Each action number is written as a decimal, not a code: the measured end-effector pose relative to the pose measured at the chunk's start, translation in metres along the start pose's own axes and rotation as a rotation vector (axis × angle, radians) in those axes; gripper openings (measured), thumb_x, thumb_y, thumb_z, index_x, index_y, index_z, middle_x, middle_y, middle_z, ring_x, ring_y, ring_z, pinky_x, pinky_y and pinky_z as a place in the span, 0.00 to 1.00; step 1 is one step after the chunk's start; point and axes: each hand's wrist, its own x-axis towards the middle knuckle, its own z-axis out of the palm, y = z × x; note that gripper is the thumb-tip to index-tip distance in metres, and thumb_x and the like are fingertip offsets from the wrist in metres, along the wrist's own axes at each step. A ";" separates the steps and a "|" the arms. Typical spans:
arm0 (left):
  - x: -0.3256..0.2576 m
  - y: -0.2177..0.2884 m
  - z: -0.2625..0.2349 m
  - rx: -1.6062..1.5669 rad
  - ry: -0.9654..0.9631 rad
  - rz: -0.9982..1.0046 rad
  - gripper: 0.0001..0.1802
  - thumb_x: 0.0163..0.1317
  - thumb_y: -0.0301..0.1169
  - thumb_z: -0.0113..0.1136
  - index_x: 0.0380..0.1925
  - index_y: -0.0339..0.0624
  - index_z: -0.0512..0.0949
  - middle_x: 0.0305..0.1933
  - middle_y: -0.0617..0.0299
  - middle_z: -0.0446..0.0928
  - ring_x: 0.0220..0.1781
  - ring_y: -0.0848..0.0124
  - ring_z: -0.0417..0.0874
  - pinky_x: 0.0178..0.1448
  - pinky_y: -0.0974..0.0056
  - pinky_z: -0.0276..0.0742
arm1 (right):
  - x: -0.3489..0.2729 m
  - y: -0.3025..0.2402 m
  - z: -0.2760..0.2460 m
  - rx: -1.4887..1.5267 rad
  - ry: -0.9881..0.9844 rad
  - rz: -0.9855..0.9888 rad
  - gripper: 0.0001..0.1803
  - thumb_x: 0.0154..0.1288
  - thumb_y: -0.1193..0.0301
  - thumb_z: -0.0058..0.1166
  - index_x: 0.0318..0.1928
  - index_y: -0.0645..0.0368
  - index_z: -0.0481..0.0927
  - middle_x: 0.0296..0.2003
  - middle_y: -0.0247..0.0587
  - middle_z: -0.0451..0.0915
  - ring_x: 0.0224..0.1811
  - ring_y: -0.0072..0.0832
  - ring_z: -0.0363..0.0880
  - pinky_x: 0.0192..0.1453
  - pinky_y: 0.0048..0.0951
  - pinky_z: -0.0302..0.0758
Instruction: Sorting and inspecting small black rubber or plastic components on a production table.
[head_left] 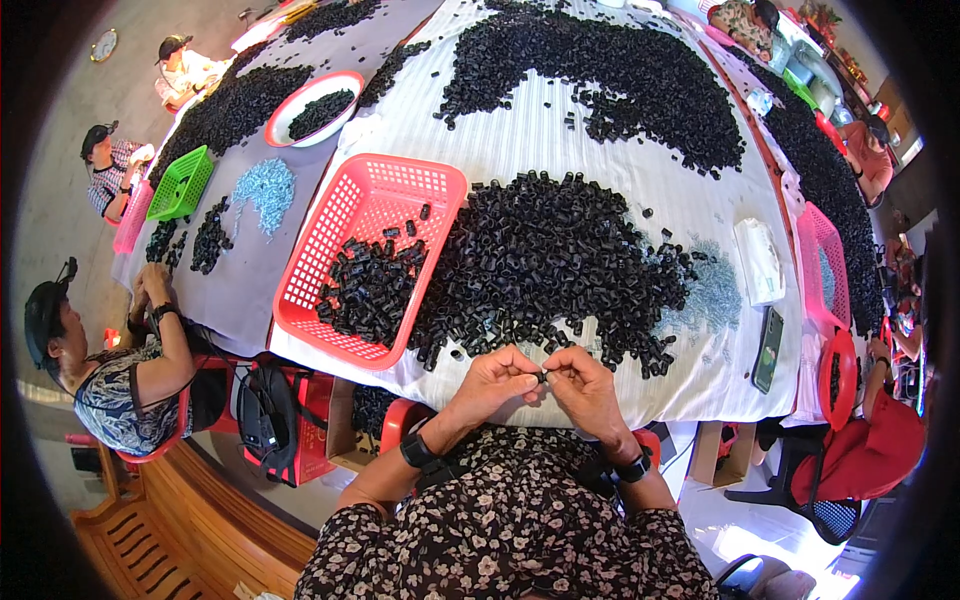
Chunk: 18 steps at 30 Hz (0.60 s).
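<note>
My left hand (pixel 498 380) and my right hand (pixel 583 388) meet at the front edge of the table, fingertips pinched together. Between them is a small black cylindrical piece (pixel 542 377), mostly covered by the fingers; both hands appear to grip it. Just beyond lies a big heap of short black tube-like pieces (pixel 545 260). To its right spreads a pile of tiny pale-blue pieces (pixel 712 290), too small to make out. A red plastic basket (pixel 452 190), left of the heap, holds many of the same black pieces.
A phone (pixel 768 350) and a white packet (pixel 760 262) lie at the right. More black pieces (pixel 600 70) cover the far table. Left are a green basket (pixel 190 180), a red-rimmed bowl (pixel 290 135) and another blue pile (pixel 265 190). Several people sit around, one (pixel 130 390) at near left.
</note>
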 end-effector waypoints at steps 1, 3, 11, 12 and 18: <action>0.000 0.000 0.001 0.002 -0.007 0.003 0.06 0.63 0.25 0.57 0.37 0.35 0.74 0.33 0.61 0.79 0.34 0.77 0.79 0.42 0.70 0.77 | 0.000 0.000 0.000 -0.064 -0.010 0.010 0.08 0.64 0.81 0.49 0.43 0.62 0.74 0.32 0.28 0.72 0.32 0.12 0.67 0.35 0.16 0.68; -0.001 0.002 0.002 0.042 0.001 0.003 0.05 0.64 0.25 0.57 0.37 0.35 0.74 0.33 0.61 0.79 0.34 0.77 0.79 0.42 0.70 0.77 | -0.001 -0.004 -0.001 -0.129 -0.018 0.022 0.07 0.64 0.81 0.49 0.43 0.62 0.74 0.31 0.28 0.72 0.31 0.12 0.67 0.34 0.16 0.68; 0.001 -0.011 0.002 0.173 0.077 0.109 0.03 0.62 0.21 0.57 0.34 0.34 0.74 0.31 0.62 0.78 0.32 0.78 0.79 0.40 0.72 0.77 | -0.001 -0.001 0.011 -0.758 -0.023 -0.338 0.13 0.58 0.79 0.52 0.44 0.63 0.69 0.29 0.49 0.72 0.32 0.42 0.76 0.35 0.38 0.74; 0.001 -0.011 0.004 0.238 0.141 0.121 0.02 0.61 0.20 0.58 0.32 0.34 0.74 0.31 0.62 0.78 0.32 0.78 0.78 0.39 0.72 0.77 | 0.000 0.000 0.014 -0.873 -0.027 -0.418 0.16 0.53 0.79 0.54 0.43 0.64 0.68 0.28 0.46 0.71 0.33 0.40 0.75 0.36 0.39 0.73; 0.003 -0.017 0.002 0.428 0.301 0.182 0.07 0.55 0.22 0.63 0.22 0.38 0.75 0.25 0.70 0.76 0.26 0.86 0.70 0.29 0.78 0.67 | 0.005 -0.009 0.019 -1.036 -0.060 -0.545 0.14 0.52 0.72 0.56 0.36 0.61 0.67 0.26 0.40 0.70 0.30 0.36 0.72 0.35 0.33 0.71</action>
